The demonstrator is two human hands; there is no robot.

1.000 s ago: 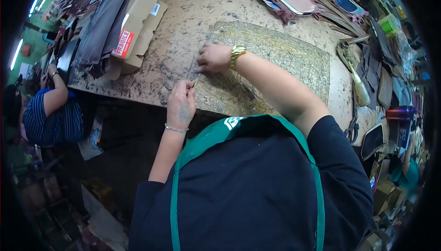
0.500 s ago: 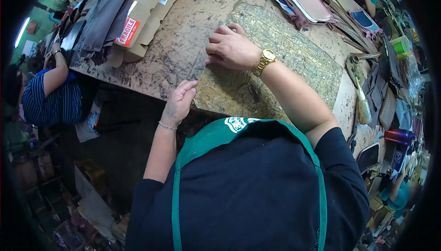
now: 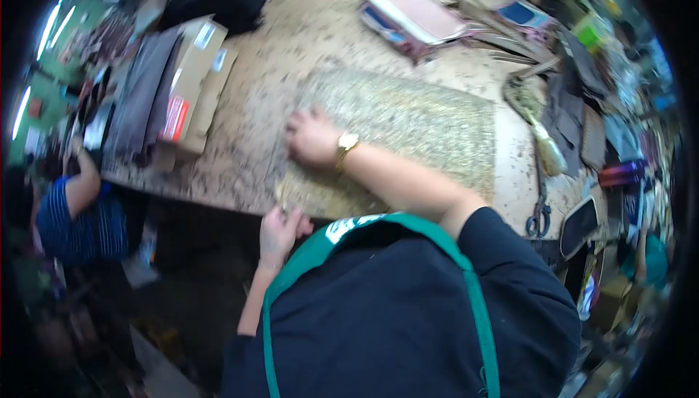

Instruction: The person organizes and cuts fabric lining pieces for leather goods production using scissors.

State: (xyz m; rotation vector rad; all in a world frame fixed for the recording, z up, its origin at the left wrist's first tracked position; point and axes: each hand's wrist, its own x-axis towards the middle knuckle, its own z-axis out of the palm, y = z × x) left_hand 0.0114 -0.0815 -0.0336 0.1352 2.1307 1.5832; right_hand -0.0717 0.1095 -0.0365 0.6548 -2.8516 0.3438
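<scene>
A worn, gold-and-grey mottled sheet (image 3: 415, 125) lies flat on the work table. Over its left side is my right hand (image 3: 317, 140), wearing a gold watch, with its fingers curled down and blurred. Whatever those fingers grip is hidden beneath them. Below it, by the sheet's near left corner and the table's front edge, my left hand (image 3: 279, 236) is closed, thumb against fingers. A thin, light sliver shows just above its fingertips, too smeared to name.
At the left stand a cardboard box (image 3: 195, 100) and dark leather-like pieces (image 3: 142, 100). Pink flat panels (image 3: 419, 16) are stacked at the back. To the right lie scissors (image 3: 539, 220), a brush-like tool (image 3: 547, 149) and a purple bottle (image 3: 622, 173). Another person (image 3: 80, 216) sits at the left.
The whole view has shifted, so the sheet and table sit lower and scissors show at the right. My right hand appears lower and further left; my left hand is lower by the table edge.
</scene>
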